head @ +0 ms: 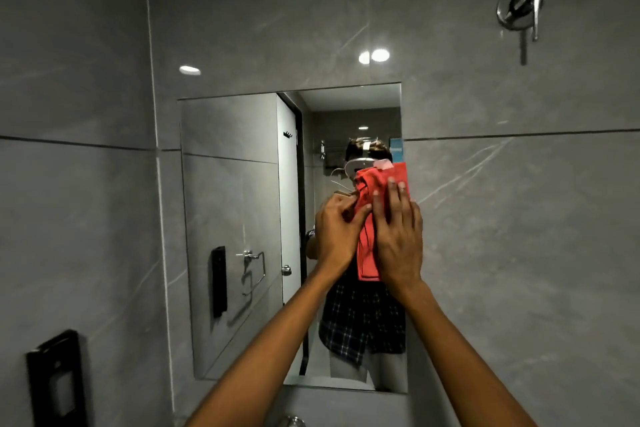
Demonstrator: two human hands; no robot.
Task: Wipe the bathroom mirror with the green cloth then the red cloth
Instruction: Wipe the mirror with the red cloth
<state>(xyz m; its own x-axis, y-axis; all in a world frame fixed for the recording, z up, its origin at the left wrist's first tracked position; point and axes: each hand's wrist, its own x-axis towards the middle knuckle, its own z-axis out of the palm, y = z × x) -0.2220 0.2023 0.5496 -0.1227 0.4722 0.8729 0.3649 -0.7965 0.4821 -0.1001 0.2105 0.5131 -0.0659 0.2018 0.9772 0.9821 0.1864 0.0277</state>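
A frameless rectangular mirror (235,218) hangs on the grey tiled wall. The red cloth (367,239) is held up in front of the mirror's right half, bunched and hanging down. My right hand (398,236) lies flat over the cloth's right side with fingers stretched upward. My left hand (337,236) pinches the cloth's left edge with its fingertips. Whether the cloth touches the glass I cannot tell. No green cloth is in view. The mirror reflects a person in a checked shirt, a white door and a towel ring.
A chrome wall valve (519,10) sits high on the right. A black holder (57,378) is fixed low on the left wall. The top of a chrome tap (292,421) peeks in at the bottom edge under the mirror.
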